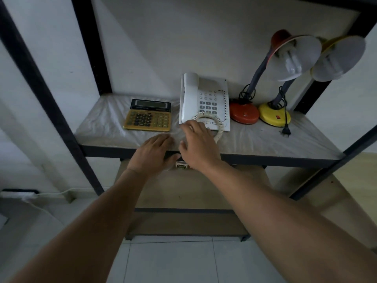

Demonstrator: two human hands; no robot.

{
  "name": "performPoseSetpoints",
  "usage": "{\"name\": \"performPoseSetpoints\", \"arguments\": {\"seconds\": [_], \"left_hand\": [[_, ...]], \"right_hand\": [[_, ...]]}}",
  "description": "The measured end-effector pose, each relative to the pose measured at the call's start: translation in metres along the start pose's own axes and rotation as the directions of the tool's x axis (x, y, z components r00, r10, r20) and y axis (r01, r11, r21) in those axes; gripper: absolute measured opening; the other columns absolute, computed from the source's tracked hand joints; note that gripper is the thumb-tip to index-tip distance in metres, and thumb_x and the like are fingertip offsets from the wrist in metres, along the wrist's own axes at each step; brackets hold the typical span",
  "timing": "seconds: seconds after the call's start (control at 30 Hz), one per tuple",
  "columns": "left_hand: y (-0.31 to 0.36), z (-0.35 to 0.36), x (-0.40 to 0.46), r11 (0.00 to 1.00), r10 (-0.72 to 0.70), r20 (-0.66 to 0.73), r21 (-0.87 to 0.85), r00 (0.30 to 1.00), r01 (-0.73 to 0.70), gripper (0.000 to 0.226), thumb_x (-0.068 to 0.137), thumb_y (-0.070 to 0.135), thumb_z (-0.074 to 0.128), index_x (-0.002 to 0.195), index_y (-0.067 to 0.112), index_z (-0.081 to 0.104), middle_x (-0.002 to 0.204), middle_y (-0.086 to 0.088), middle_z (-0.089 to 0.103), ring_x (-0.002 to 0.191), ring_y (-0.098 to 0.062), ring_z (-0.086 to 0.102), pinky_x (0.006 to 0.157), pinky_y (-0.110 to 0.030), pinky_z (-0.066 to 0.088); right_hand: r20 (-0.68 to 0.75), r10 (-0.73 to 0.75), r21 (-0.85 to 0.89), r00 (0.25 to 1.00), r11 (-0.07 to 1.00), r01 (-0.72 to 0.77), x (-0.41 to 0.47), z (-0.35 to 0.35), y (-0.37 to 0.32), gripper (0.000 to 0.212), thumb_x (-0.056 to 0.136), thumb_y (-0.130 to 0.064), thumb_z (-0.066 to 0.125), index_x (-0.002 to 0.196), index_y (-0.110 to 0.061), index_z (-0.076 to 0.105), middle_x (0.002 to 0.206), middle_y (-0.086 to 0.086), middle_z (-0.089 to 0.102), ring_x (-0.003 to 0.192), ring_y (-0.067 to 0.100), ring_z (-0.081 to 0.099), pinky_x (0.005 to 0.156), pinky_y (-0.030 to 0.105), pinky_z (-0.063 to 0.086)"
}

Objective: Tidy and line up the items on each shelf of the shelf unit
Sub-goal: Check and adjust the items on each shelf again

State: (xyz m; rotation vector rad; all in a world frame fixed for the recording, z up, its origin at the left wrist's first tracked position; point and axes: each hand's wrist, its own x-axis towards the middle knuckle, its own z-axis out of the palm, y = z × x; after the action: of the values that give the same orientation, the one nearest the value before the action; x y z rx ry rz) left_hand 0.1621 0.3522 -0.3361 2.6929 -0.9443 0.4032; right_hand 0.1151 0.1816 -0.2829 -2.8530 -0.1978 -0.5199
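A gold calculator (148, 116) with a black display lies at the left of the grey shelf (265, 139). A white desk phone (206, 99) with a coiled cord (218, 127) stands beside it. To the right stand an orange-based lamp (243, 113) and a yellow-based lamp (273, 115), whose plug (285, 131) lies on the shelf. My left hand (155, 154) rests palm down at the shelf's front edge. My right hand (199, 146) reaches with spread fingers to the phone's near edge. A small blurred item with a whitish label (181, 166) shows between and under my hands; whether either hand holds it is unclear.
Black metal posts (40, 88) frame the shelf unit against a white wall. A lower wooden shelf (183, 190) sits beneath, then a tiled floor. A white cable and power strip (20, 194) lie on the floor at the left.
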Motion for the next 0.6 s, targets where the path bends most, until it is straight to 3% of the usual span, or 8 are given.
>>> {"name": "performPoseSetpoints", "arguments": {"seconds": [0.17,0.27,0.43,0.6], "left_hand": [[-0.021,-0.019,-0.007,0.999,-0.042,0.019,-0.025,0.999,0.043,0.042,0.099,0.046,0.042,0.127,0.020,0.059,0.137,-0.003,0.058,0.128,-0.022,0.053,0.108,-0.040,0.043],[-0.032,-0.025,-0.007,0.992,-0.125,-0.059,-0.020,0.990,0.124,0.035,0.099,0.037,0.047,0.125,0.016,0.056,0.129,-0.007,0.059,0.120,-0.026,0.056,0.100,-0.043,0.047],[-0.040,-0.024,0.007,0.882,-0.471,-0.112,-0.072,0.875,0.466,0.073,0.088,0.054,0.057,0.142,0.010,0.034,0.140,-0.016,0.043,0.131,-0.036,0.042,0.109,-0.051,0.039],[-0.042,-0.018,0.029,0.824,-0.567,-0.052,-0.055,0.822,0.564,0.107,0.074,0.073,0.060,0.150,0.008,0.022,0.149,-0.019,0.037,0.140,-0.038,0.033,0.117,-0.049,0.030]], "right_hand": [[0.082,-0.067,0.041,0.994,0.997,0.063,-0.005,0.016,-0.028,0.043,0.098,-0.019,0.054,0.139,-0.007,0.051,0.140,0.008,0.050,0.133,0.025,0.040,0.113,0.040,0.036],[0.122,-0.071,0.042,0.990,0.997,0.066,-0.008,0.029,-0.036,0.043,0.102,-0.029,0.051,0.139,-0.007,0.051,0.142,0.009,0.051,0.134,0.025,0.042,0.114,0.037,0.033],[0.122,0.069,0.042,0.990,0.996,-0.074,-0.010,0.047,-0.027,0.061,0.104,-0.050,0.043,0.146,-0.006,0.046,0.150,0.010,0.047,0.142,0.023,0.036,0.119,0.032,0.024],[0.052,0.066,-0.022,0.996,0.998,-0.065,-0.015,0.062,-0.015,0.060,0.106,-0.048,0.041,0.147,-0.005,0.047,0.152,0.012,0.047,0.145,0.025,0.034,0.122,0.034,0.019]]}}
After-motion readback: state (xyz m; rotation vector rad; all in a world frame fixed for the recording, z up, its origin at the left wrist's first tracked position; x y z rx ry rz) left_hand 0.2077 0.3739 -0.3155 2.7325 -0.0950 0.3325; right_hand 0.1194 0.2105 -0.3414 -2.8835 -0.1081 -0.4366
